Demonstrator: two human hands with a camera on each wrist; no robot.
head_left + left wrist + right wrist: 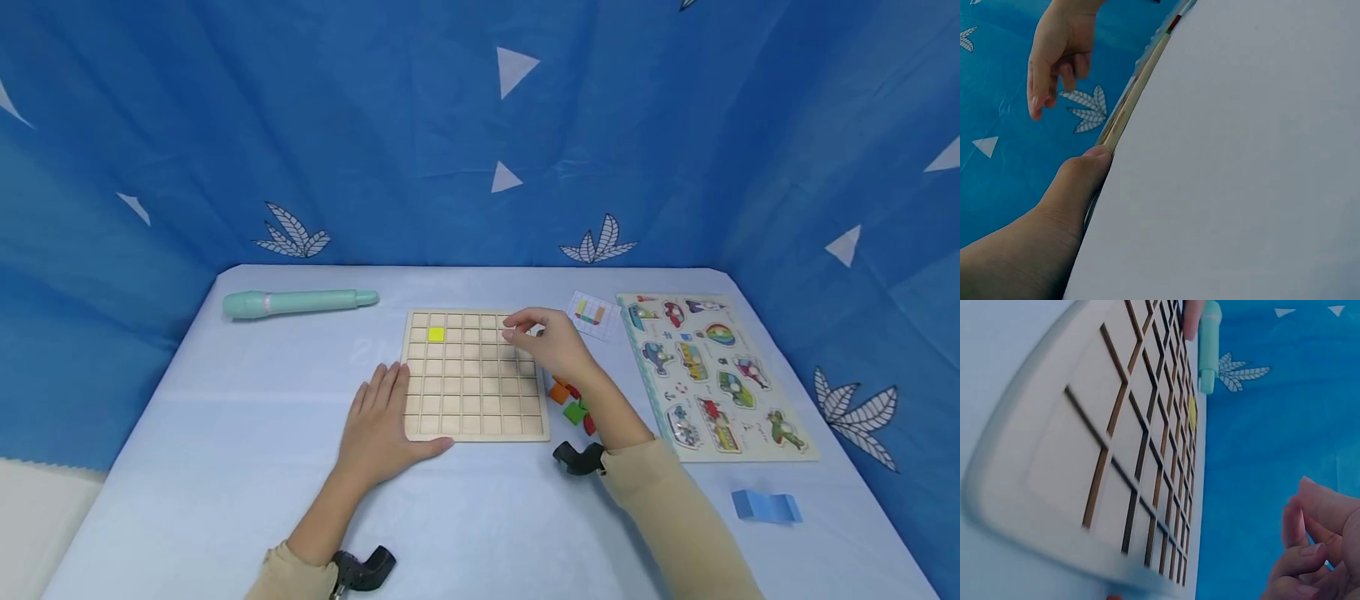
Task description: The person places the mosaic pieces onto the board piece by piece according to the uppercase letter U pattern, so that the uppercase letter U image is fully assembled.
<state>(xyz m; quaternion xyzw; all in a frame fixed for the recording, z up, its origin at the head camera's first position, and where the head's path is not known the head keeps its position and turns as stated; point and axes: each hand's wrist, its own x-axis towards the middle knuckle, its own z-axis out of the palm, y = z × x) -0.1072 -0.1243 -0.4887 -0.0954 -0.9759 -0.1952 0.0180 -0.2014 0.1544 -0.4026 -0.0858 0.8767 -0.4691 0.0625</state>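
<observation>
A pale wooden grid board [472, 379] lies on the table, with one yellow square tile [436, 334] in a cell near its upper left. My left hand [382, 437] rests along the board's left edge, fingers straight, thumb at the near edge. Over the board's upper right hovers my right hand [551, 343], thumb and index finger bent toward each other; the right wrist view shows no piece between them. Right of the board, partly behind the right forearm, lie loose orange [558, 392], green [575, 412] and red [588, 424] pieces.
A small pattern card [594, 315] lies beyond the right hand. To its right is a picture puzzle board [716, 379] with vehicles, and nearer, a folded blue strip [767, 507]. At the back left lies a mint-green microphone-shaped object [300, 303]. Blue curtains [480, 133] surround the table.
</observation>
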